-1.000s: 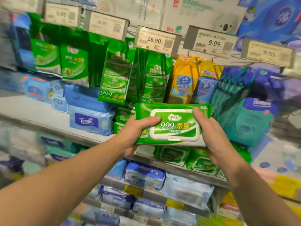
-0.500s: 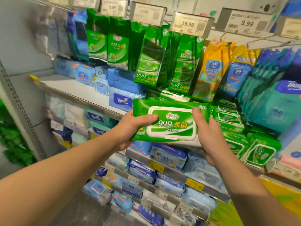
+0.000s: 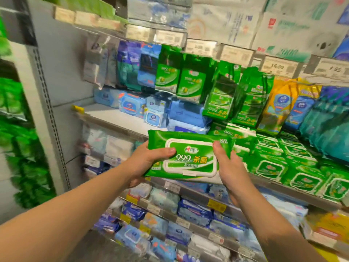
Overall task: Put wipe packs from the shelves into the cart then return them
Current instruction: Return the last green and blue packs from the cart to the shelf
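Green plastic wipe pack (image 3: 190, 156) with white-rimmed flip lid, gripped at both ends by left hand (image 3: 149, 161) and right hand (image 3: 231, 167), thumbs on top.

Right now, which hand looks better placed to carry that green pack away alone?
Probably the left hand: its thumb lies over the green wipe pack with fingers beneath. The right hand only clasps the far end.

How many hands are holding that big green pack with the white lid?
2. The left hand grips the left end of the green plastic wipe pack with the white lid; the right hand grips its right end.
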{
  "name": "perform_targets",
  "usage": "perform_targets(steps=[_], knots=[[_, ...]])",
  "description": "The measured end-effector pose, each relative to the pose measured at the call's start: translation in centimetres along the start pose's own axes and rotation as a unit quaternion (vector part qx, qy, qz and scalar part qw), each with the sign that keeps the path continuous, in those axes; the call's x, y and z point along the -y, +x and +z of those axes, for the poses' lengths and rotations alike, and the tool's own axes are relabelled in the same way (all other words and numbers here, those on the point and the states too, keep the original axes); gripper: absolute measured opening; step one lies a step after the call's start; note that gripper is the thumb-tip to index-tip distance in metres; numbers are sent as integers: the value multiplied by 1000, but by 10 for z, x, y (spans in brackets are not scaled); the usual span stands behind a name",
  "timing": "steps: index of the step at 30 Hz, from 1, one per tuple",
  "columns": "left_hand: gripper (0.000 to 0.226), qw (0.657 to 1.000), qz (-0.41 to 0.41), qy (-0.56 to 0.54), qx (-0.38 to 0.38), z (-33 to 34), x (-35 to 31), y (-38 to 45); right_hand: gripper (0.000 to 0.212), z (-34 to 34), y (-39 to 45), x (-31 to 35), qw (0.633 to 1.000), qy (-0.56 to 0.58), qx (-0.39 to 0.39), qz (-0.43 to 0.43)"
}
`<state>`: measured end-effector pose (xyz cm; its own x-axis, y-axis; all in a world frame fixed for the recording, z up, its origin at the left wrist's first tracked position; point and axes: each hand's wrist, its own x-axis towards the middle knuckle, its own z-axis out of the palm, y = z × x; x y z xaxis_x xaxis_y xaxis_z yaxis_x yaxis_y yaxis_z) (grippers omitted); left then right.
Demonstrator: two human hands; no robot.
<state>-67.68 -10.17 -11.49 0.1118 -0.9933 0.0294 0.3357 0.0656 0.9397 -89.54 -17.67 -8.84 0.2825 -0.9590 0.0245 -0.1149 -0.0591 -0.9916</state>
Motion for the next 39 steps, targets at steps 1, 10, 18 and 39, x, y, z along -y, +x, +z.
perform_targets(steps=[1, 10, 18, 39], knots=[[58, 1000, -1, 8, 9, -15, -4, -5, 80, 16, -5, 1, 1000, 9, -5, -4], [50, 995, -21, 64, 69, -60, -18, -17, 107, 60, -24, -11, 999, -25, -35, 15], [51, 974, -15, 197, 109, -7, -24, 27, 34, -11, -24, -7, 992, -98, -54, 52], [61, 910, 117, 383, -106, 96, 53, 227, 99, -145, 148, -22, 899, -399, -161, -74]])
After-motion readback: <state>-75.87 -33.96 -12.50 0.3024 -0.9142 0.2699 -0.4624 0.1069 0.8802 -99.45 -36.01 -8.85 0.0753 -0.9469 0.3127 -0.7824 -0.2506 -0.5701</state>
